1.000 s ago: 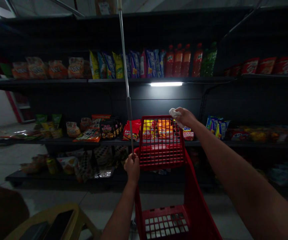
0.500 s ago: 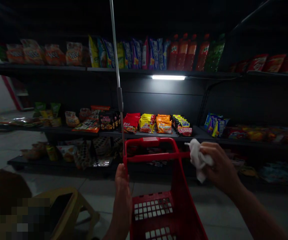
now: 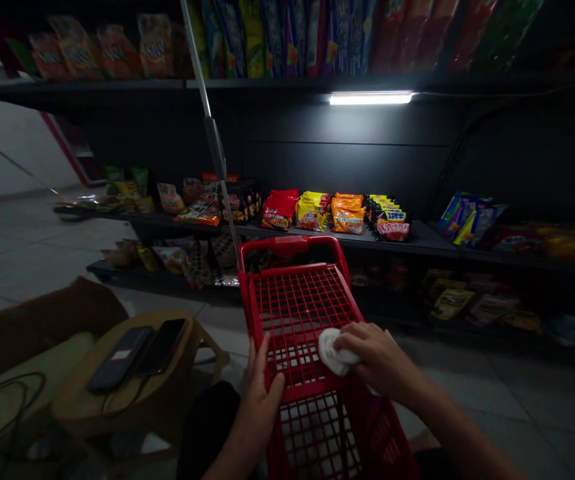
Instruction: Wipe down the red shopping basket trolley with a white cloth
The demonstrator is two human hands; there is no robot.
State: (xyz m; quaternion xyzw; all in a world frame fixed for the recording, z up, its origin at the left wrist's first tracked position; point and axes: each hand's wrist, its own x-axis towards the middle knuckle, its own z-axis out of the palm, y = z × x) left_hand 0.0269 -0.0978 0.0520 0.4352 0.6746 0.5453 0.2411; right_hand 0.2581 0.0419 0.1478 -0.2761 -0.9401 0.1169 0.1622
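The left hand [image 3: 263,408] gripped the edge of the red plastic shopping trolley [image 3: 287,245], apparently to steady it, while the right hand [image 3: 380,360], fingers curled, pressed a white cloth [image 3: 337,351] onto its grid panel [image 3: 302,313].

A red plastic shopping cart [image 3: 302,313] with a square grid pattern fills the lower middle, a white cloth [image 3: 334,351] against its mesh. Behind it, a dark grey shelf [image 3: 417,240] carries red, yellow and orange snack packets [image 3: 312,212], with blue-and-yellow packets [image 3: 472,217] further right. A white strip light [image 3: 370,98] glows above them. On the left, a tan stool [image 3: 72,407] holds two black phones [image 3: 137,357]. The floor tiles [image 3: 42,267] are pale grey.
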